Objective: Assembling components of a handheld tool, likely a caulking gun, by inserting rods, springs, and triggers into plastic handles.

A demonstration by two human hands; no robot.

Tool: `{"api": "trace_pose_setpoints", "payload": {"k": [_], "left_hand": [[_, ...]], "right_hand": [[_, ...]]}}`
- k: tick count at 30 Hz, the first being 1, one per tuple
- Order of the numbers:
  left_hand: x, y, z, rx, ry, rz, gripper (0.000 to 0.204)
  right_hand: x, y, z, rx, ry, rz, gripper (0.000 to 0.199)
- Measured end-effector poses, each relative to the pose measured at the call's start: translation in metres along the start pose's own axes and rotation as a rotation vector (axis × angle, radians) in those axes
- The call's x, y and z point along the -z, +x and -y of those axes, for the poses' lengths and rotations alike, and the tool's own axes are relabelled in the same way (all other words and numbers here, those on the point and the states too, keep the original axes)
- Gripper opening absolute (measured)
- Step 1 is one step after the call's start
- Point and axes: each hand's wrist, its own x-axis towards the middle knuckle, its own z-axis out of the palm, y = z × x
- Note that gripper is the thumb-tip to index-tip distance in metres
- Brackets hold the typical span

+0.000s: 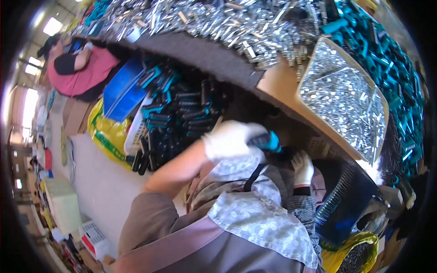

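Note:
My left hand wears a white glove, blurred by motion. It grips a black-and-teal piece shaped like a small stapler; its teal end points right. To the right and slightly lower, my gloved right hand has its fingers bent against something dark that I cannot make out. Left of my left hand, a heap of black-and-teal stapler-like pieces lies around and over a white plastic basket. A patterned cloth covers part of my lap.
Beyond my hands, a worktable edge bears piled silver metal parts. On it stand a tray of small metal pieces and teal parts. A blue bin and yellow bag stand left; a person sits beyond.

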Motion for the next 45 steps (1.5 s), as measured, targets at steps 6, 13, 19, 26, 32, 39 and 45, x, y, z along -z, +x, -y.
{"api": "trace_pose_setpoints", "payload": {"k": [6,13,19,26,32,39,45], "left_hand": [[0.144,-0.151,0.001,0.310,0.075,-0.575,0.053],[0.172,-0.248,0.057,0.795,0.368,-0.727,0.052],[0.142,-0.247,0.212,1.212,0.459,-0.725,0.047],[0.016,-0.186,0.339,1.369,0.412,-0.606,0.077],[0.087,-0.138,0.289,0.957,0.434,-0.081,0.037],[0.158,-0.001,0.015,0.206,0.002,-0.078,0.028],[0.198,0.151,0.011,-0.112,0.443,-0.239,0.037]], "right_hand": [[-0.015,-0.005,-0.006,-0.111,-0.096,0.216,0.039],[-0.028,-0.014,-0.016,-0.191,-0.505,0.233,0.036],[-0.025,-0.020,-0.006,-0.125,-0.534,0.174,0.033],[-0.042,-0.030,-0.012,-0.073,-0.587,0.199,0.029],[-0.045,-0.066,0.036,0.123,-0.717,0.399,0.029],[-0.163,-0.153,0.195,0.282,-1.071,0.884,0.029],[-0.254,-0.166,0.279,0.625,-0.987,0.856,0.025]]}}
